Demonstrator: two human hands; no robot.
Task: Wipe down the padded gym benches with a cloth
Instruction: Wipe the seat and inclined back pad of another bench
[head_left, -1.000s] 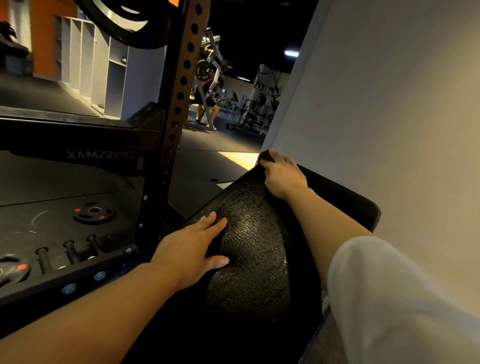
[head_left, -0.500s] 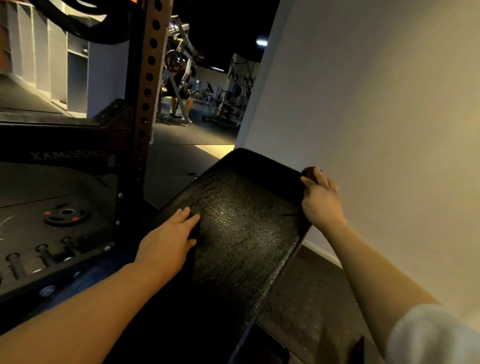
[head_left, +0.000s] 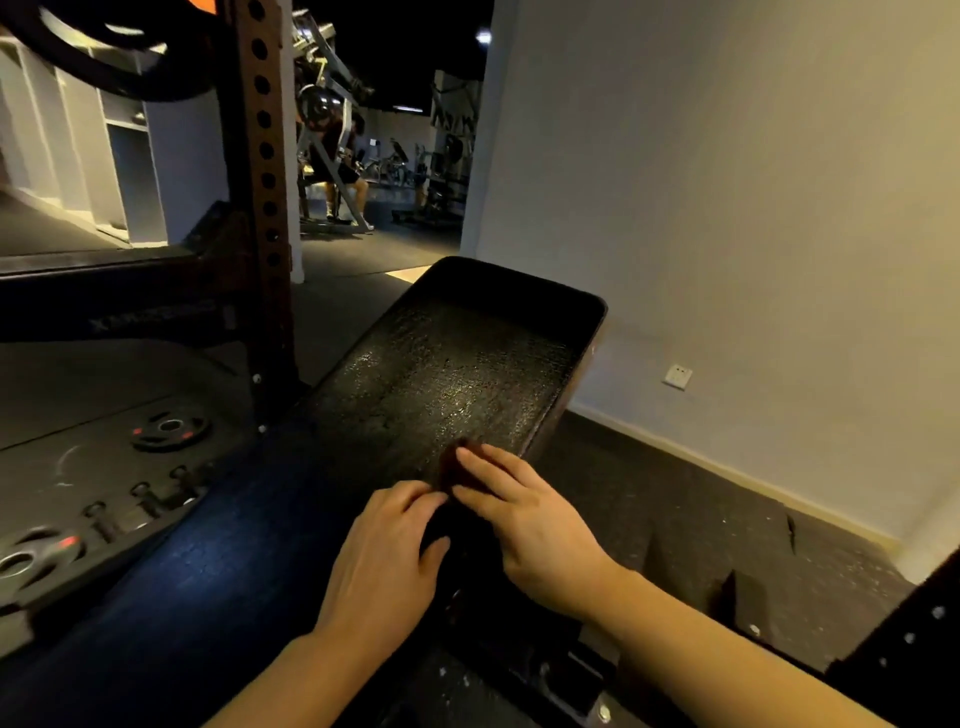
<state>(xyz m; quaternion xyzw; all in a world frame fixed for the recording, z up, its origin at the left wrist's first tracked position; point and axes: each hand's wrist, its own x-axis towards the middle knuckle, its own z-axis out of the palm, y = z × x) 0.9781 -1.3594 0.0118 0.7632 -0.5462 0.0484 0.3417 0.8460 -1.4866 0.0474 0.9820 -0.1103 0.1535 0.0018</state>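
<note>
Fingers (head_left: 483, 470) on bench (head_left: 457, 364) lengthwise away.

- The right hand (head_left: 535, 525) came back from the far right edge of the padded bench (head_left: 457, 374) to its near end, bringing the dark cloth (head_left: 453, 470) under its fingers.
- The left hand (head_left: 387, 556) left the pad's left edge and moved in until its fingertips met the right hand.
- The far pad surface was left uncovered.
</note>
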